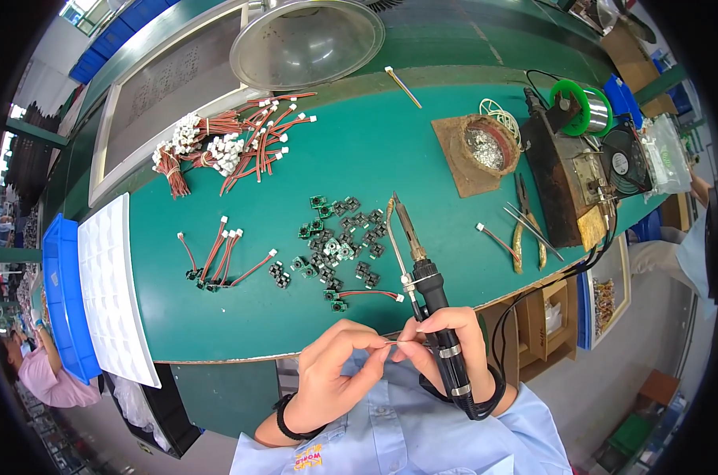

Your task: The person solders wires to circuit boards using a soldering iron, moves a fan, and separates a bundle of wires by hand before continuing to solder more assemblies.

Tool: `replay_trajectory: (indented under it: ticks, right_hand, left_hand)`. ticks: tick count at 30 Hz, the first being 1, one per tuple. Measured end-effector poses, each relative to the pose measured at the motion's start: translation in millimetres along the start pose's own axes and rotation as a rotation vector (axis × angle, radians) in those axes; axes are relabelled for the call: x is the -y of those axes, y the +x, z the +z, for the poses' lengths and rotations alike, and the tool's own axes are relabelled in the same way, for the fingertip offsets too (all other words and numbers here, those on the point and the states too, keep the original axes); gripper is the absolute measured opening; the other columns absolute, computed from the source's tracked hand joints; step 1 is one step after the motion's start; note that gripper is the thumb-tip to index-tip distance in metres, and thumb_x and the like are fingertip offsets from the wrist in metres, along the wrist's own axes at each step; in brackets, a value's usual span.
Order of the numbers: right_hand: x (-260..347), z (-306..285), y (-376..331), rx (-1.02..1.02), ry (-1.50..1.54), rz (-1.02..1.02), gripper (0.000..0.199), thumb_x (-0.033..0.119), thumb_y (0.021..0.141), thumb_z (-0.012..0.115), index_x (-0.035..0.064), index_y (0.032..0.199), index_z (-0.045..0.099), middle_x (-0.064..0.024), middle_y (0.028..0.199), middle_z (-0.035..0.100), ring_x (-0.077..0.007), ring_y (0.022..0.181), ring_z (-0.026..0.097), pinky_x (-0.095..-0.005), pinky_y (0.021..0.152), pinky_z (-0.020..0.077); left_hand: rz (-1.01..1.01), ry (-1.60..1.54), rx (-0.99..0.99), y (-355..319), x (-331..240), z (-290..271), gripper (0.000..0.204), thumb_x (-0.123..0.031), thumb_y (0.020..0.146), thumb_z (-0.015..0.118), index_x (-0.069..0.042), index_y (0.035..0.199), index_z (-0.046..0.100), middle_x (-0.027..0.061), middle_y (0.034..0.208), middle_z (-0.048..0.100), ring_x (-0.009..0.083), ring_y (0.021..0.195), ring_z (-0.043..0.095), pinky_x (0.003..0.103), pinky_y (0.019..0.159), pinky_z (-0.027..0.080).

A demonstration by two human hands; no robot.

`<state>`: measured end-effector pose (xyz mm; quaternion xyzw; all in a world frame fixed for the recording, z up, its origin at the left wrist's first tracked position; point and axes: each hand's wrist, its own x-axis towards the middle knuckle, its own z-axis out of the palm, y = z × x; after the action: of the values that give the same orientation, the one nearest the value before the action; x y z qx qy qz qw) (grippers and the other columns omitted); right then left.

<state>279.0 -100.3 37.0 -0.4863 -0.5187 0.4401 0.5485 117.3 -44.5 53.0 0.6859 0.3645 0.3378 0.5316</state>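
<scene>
The soldering iron (432, 290) points away from the person in the right hand (464, 332), whose fingers wrap its handle and also seem to press on one end of a thin wire (390, 343); the left hand (335, 378), left of the iron, pinches that wire, just beside the handle, between thumb and forefinger. Doing double duty with one hand looks the main risk: a shifted grip could swing the tip (406, 226) into the small dark modules (339, 249) clustered to the iron's left and scorch one (whether it is hot, I cannot tell). So slender a wire might slip from a loose pinch and fall short of the desk (232, 336). The black cable (498, 393), looping right of the iron, could snag and tug the handle.
</scene>
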Motion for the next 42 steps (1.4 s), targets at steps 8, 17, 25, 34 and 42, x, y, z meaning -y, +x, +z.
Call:
replay_trajectory:
  ticks: [8, 17, 25, 34, 42]
  right_hand:
    - [3, -7, 2, 0.052, -0.082, -0.047, 0.036, -0.006, 0.081, 0.064, 0.0055, 0.105, 0.04, -0.0134, 0.081, 0.06, -0.0178, 0.072, 0.063, -0.0296, 0.061, 0.0525]
    - [13, -22, 0, 0.168, -0.14, -0.048, 0.04, -0.008, 0.075, 0.067, 0.0064, 0.108, 0.05, -0.0068, 0.087, 0.061, -0.0156, 0.076, 0.061, -0.025, 0.065, 0.0478]
    - [9, -23, -5, 0.2, -0.104, -0.012, 0.036, -0.005, 0.078, 0.061, 0.0061, 0.111, 0.051, -0.0086, 0.092, 0.058, -0.0171, 0.073, 0.058, -0.0251, 0.065, 0.0468]
    - [10, -23, 0, 0.243, -0.339, -0.086, 0.041, -0.008, 0.072, 0.067, 0.0064, 0.108, 0.052, -0.0074, 0.087, 0.062, -0.0179, 0.073, 0.062, -0.0257, 0.064, 0.0484]
    - [5, -15, -1, 0.15, -0.144, -0.005, 0.034, -0.006, 0.079, 0.06, 0.0047, 0.11, 0.051, -0.0065, 0.086, 0.059, -0.0135, 0.069, 0.058, -0.0243, 0.064, 0.0469]
  left_hand:
    - [0.054, 0.107, 0.016, 1, -3, -7, 0.014, 0.007, 0.074, 0.064, 0.002, 0.087, 0.061, 0.0109, 0.08, 0.063, 0.0182, 0.068, 0.061, 0.025, 0.061, 0.047]
    - [0.061, 0.141, 0.236, 0, -8, -13, 0.011, 0.005, 0.077, 0.062, 0.002, 0.087, 0.061, 0.0114, 0.08, 0.063, 0.0218, 0.068, 0.062, 0.028, 0.061, 0.049]
    - [0.04, 0.147, 0.2, -2, -6, -6, 0.014, 0.004, 0.076, 0.065, 0.001, 0.088, 0.059, 0.0114, 0.081, 0.062, 0.0236, 0.066, 0.061, 0.03, 0.059, 0.048]
    - [0.109, 0.305, 0.181, -2, -1, -2, 0.015, 0.0, 0.075, 0.068, 0.0, 0.085, 0.057, 0.0118, 0.077, 0.059, 0.0262, 0.064, 0.059, 0.032, 0.056, 0.047]
    - [0.064, 0.228, 0.145, -2, 6, -10, 0.018, -0.002, 0.074, 0.069, 0.001, 0.089, 0.058, 0.0125, 0.079, 0.059, 0.0262, 0.07, 0.059, 0.033, 0.06, 0.047]
